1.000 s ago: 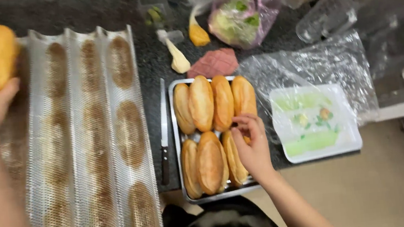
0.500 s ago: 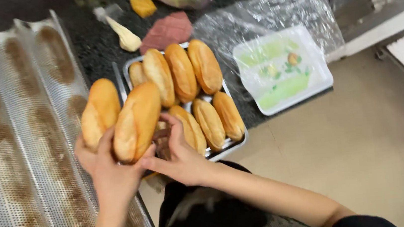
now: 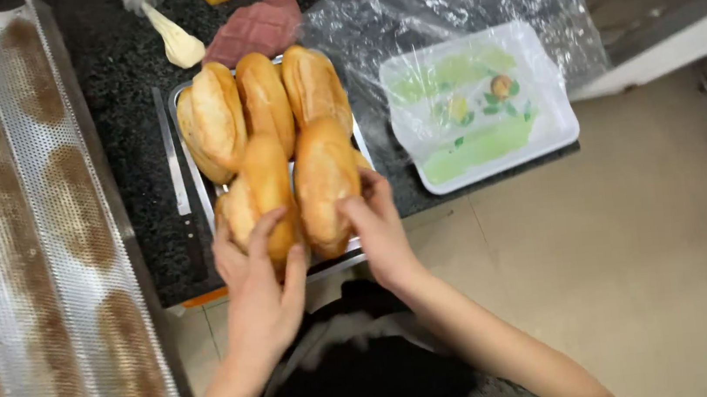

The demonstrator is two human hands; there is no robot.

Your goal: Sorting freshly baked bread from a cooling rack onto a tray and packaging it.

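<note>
Showing two golden-brown crusty bread rolls [image 3: 295, 187] stacked over the near end of a rectangular metal tray [image 3: 191, 154], left hand [image 3: 259, 287] and right hand [image 3: 378, 226] each cupped one roll's near end, fingers curled; light, brittle-crusted, best held broadly.
</note>
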